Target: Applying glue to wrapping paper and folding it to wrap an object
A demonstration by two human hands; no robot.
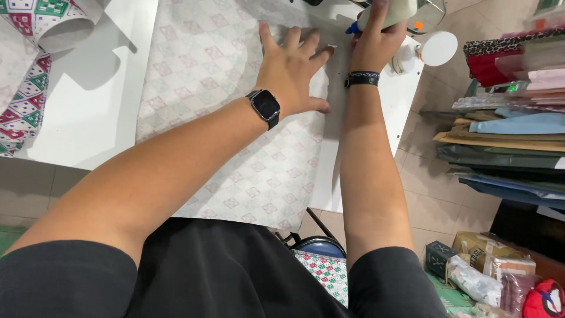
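Observation:
My left hand (291, 68) lies flat with fingers spread on a pale patterned sheet (218, 88), face down on the white table (94, 112). A black smartwatch (265, 107) is on that wrist. My right hand (376, 38) is closed around a white glue bottle (388, 13) with a blue tip (352, 27), held at the sheet's right edge, tip pointing left and down. A dark beaded bracelet (362, 78) circles the right wrist.
A rolled red-and-green patterned sheet (35, 35) lies at the table's far left. A white round lid (438, 48) sits near the table's right edge. Stacked folded fabrics (512, 118) fill shelves on the right. Packages and bags (488, 271) lie on the floor.

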